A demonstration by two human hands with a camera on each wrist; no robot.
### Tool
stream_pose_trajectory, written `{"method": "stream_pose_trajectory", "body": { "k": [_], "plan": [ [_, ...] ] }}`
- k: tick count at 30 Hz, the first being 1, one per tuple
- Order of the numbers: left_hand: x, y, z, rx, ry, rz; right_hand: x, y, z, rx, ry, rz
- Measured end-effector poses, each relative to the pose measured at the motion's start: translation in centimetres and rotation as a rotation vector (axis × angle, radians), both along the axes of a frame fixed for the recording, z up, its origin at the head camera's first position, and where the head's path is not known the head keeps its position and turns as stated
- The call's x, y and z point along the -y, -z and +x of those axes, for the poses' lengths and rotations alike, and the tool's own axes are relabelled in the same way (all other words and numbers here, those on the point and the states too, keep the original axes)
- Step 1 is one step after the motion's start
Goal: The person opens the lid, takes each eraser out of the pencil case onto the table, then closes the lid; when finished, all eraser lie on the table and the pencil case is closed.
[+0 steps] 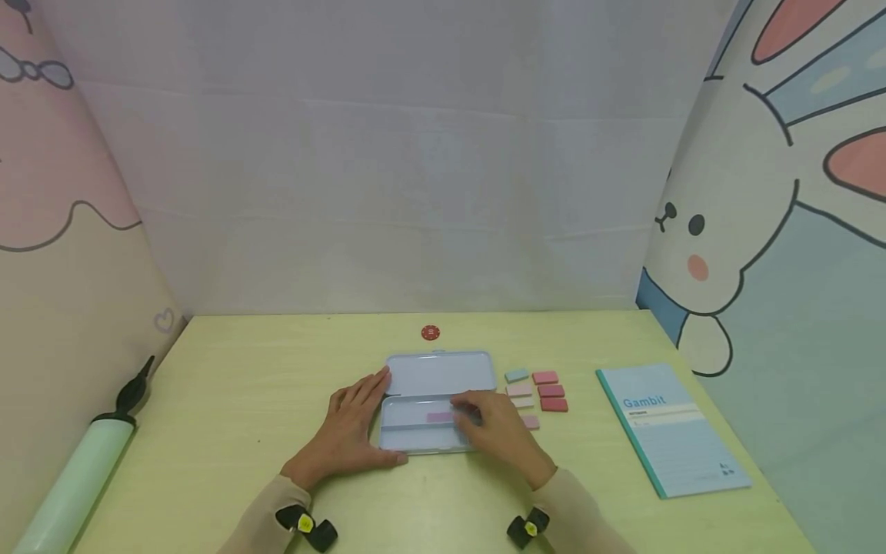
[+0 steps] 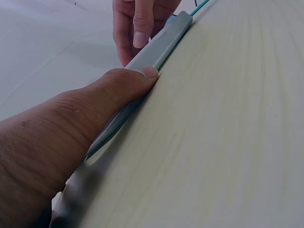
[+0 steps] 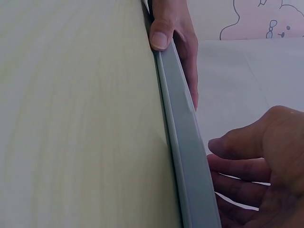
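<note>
A pale blue pencil case (image 1: 439, 375) lies opened flat on the table, its lid folded back away from me. My left hand (image 1: 353, 423) rests along its left side, fingers stretched toward the lid, and the thumb (image 2: 128, 81) presses the front edge. Inside the tray sits a small lilac block (image 1: 439, 418). Over the tray's right part is my right hand (image 1: 494, 427), fingers bent and fingertips close to the block's right end. In the right wrist view its thumb (image 3: 232, 145) and fingers lie behind the case wall; I cannot tell whether they pinch anything.
Several small blocks, pink, red, white and a teal one (image 1: 516, 375), lie right of the case, partly covered by the right hand. A red poker chip (image 1: 431, 332) lies behind it. A notebook (image 1: 674, 431) is at the right, a pale green hand pump (image 1: 83, 477) at the left.
</note>
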State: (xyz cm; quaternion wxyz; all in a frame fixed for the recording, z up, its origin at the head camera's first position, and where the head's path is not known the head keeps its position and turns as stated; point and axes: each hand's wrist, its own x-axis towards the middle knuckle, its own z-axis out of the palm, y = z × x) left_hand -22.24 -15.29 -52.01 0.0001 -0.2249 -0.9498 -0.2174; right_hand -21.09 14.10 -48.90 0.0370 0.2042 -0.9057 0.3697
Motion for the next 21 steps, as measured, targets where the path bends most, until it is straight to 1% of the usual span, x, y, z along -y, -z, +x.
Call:
{"method": "stream_pose_trajectory", "body": {
  "k": [5, 8, 14, 21],
  "plan": [
    [0.0, 0.1, 0.0, -0.004, 0.006, 0.009, 0.7, 0.1, -0.4, -0.017, -0.042, 0.016],
    [0.0, 0.2, -0.1, -0.011, 0.011, 0.008, 0.9, 0.0, -0.4, -0.011, -0.054, 0.019],
    [0.0, 0.1, -0.1, -0.019, 0.011, 0.002, 1.2, -0.1, -0.4, 0.016, -0.038, 0.020],
    [0.0, 0.2, -0.1, -0.016, 0.007, -0.004, 1.4, 0.0, -0.3, 0.034, -0.036, -0.021]
  ]
}}
